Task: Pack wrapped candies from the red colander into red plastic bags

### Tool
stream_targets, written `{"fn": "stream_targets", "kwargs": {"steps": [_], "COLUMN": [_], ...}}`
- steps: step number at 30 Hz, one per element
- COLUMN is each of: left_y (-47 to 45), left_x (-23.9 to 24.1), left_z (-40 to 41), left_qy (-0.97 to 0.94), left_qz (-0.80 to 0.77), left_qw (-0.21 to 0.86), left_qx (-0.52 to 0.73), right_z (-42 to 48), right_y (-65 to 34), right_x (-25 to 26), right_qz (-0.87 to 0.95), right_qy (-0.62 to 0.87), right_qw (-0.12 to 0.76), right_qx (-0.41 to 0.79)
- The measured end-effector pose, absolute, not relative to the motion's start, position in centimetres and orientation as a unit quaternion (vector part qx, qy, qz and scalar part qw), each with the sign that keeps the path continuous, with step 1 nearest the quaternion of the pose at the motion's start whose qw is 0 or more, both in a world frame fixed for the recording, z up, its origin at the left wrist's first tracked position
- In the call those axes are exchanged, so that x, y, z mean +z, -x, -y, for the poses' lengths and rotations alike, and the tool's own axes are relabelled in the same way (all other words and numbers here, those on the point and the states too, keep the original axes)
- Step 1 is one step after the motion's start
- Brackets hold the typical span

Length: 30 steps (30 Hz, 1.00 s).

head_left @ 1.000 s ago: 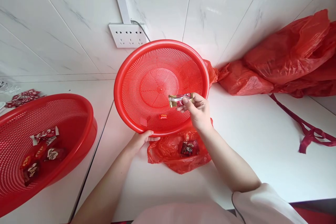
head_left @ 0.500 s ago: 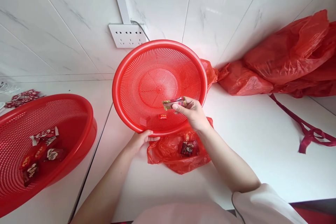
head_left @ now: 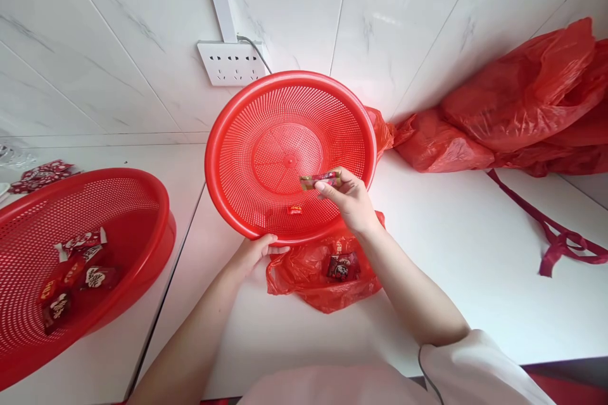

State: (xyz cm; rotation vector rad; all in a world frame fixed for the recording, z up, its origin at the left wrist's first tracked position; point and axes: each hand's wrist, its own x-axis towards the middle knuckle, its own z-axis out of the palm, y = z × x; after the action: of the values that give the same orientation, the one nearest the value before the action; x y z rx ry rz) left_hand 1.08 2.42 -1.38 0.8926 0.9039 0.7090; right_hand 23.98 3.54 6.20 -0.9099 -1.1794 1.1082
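Observation:
A round red plastic basket [head_left: 237, 107] with perforated walls is tipped toward me in the middle of the counter. My left hand [head_left: 254, 256] grips its near rim, thumb on top and fingers underneath. Over the basket's opening, my right hand [head_left: 349, 199] pinches a small wrapped snack packet [head_left: 311, 181] in red and gold between thumb and fingers. One small red packet [head_left: 295, 209] lies inside on the basket's lower wall. Just in front, partly beneath the rim, an opened red plastic bag [head_left: 304, 281] has a dark red packet [head_left: 342, 267] in it.
At left stands a second red basket [head_left: 164, 209] with several packets inside. Behind it lie red-and-white wrappers [head_left: 45, 176]. Full red bags [head_left: 517, 98] rest along the wall at right, near a dark red strap [head_left: 553, 250]. A power socket [head_left: 231, 63] is on the wall.
My right hand has shifted slightly up and to the right with the snack packet, which has turned a little. My left hand keeps its hold on the rim.

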Motion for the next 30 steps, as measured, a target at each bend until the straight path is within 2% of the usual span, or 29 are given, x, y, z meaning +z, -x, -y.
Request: {"fn": "stream_targets", "kwargs": {"steps": [2,4,6,10,12,15,17,23,25,28,30], "left_y": [-1.1,-1.1,-1.1,-1.1,-1.1,-1.1,-1.0,-1.0,-0.9,-0.9,-0.8], "left_x": [-1.3,-1.3,-1.2,-1.0,-1.1,-1.4,-1.8,-2.2,-2.1,-2.4,-2.6], "left_z": [-2.4,-2.3,-2.2,-2.1,-2.2,-2.2,-2.2,-2.2,-2.1,-2.2,-2.2], "left_qy": [-0.411,-0.416,-0.421,-0.426,-0.428,-0.425,-0.420,-0.417,-0.418,-0.420,-0.420], "left_qz": [-0.415,-0.417,-0.419,-0.419,-0.416,-0.421,-0.427,-0.440,-0.440,-0.439,-0.436], "left_qw": [0.745,0.743,0.740,0.737,0.738,0.736,0.734,0.728,0.728,0.728,0.730], "left_qx": [0.322,0.318,0.315,0.315,0.314,0.318,0.320,0.321,0.320,0.317,0.317], "right_z": [-3.8,-3.7,-3.4,-2.7,-2.9,-3.9,-4.6,-5.9,-6.0,-6.3,-6.4], "right_y": [-24.7,-26.0,-27.7,-30.1,-29.9,-27.4,-25.3,-22.2,-22.4,-22.9,-23.3], "right_x": [6.5,7.1,7.8,8.2,7.3,5.0,3.2,-0.5,-0.5,0.0,0.5], "right_qz": [0.503,0.541,0.625,0.753,0.768,0.772,0.782,0.808,0.773,0.629,0.533], "right_qy": [0.410,0.413,0.409,0.415,0.467,0.554,0.550,0.482,0.483,0.426,0.377], "right_qw": [0.612,0.579,0.466,0.121,0.068,0.139,0.189,0.207,0.252,0.367,0.414], "right_qx": [0.453,0.449,0.475,0.497,0.432,0.279,0.223,0.269,0.325,0.537,0.635]}}
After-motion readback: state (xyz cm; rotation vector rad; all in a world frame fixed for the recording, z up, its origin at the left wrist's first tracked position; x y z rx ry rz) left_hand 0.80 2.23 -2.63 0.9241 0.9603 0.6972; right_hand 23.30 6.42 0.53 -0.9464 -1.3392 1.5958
